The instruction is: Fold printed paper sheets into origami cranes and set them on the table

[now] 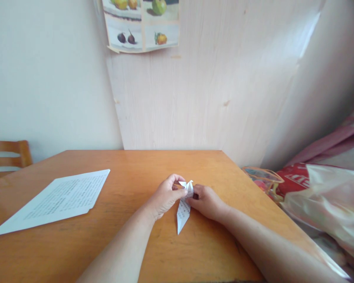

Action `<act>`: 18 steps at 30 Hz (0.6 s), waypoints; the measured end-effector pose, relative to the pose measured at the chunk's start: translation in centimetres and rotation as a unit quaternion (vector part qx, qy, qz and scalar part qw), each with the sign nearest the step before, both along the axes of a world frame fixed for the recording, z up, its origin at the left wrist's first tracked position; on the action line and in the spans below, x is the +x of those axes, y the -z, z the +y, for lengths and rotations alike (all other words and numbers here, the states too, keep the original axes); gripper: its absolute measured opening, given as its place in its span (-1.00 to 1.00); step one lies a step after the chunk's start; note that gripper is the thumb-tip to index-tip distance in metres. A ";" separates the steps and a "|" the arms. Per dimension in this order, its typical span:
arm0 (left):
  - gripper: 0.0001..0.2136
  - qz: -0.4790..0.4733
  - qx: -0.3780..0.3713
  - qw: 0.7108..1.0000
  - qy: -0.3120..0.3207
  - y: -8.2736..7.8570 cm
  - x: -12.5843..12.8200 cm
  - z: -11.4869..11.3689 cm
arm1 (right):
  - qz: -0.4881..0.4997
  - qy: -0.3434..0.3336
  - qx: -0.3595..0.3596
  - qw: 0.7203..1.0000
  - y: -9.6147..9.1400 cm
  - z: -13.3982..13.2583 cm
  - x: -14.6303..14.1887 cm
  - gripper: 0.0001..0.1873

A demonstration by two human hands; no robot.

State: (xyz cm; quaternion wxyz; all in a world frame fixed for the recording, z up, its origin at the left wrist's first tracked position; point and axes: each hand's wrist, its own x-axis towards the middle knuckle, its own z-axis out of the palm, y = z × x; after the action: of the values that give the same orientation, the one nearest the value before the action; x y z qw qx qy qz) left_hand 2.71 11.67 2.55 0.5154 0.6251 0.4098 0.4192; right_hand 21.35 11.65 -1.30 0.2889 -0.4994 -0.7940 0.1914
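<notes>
A folded sheet of printed white paper (183, 212) is between my two hands, just above or on the table; I cannot tell which. Its lower end tapers to a point toward me, and small pointed flaps stick up at the top. My left hand (168, 196) pinches the upper part from the left, thumb across the front. From the right, my right hand (208, 202) grips the paper's edge with its thumb on the near side and fingers curled behind. Some of the fingers are hidden behind the paper.
The wooden table (129, 243) carries a stack of printed sheets (65, 196) on the left. A chair (23, 153) stands beyond the left edge. Plastic bags (327, 200) and a netted container (262, 177) crowd the right edge. A fruit poster (143, 27) hangs on the wall behind.
</notes>
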 end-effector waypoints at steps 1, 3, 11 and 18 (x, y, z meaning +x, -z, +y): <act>-0.77 0.015 0.015 1.000 -0.012 0.0 -0.1 0.0 | 0.000 -0.001 -0.001 1.000 0.0 0.0 0.0 -0.93; -0.79 0.049 0.066 0.996 -0.038 -0.1 -0.3 0.3 | 0.001 -0.002 0.002 1.000 0.0 0.0 0.0 -0.91; -0.76 0.169 0.331 0.927 -0.042 1.2 -0.9 1.9 | 0.003 0.007 0.000 1.000 0.5 0.4 0.1 -0.90; -0.75 0.265 0.420 0.864 -0.086 1.5 -1.0 1.9 | 0.016 0.012 -0.002 1.000 0.7 0.4 0.0 -0.88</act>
State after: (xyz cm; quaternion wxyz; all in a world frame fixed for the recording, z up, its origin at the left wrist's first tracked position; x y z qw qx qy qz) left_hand 1.66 13.54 1.10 0.0382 0.8319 0.3685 0.4132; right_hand 21.38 12.03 -2.02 0.3029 -0.5067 -0.7826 0.1978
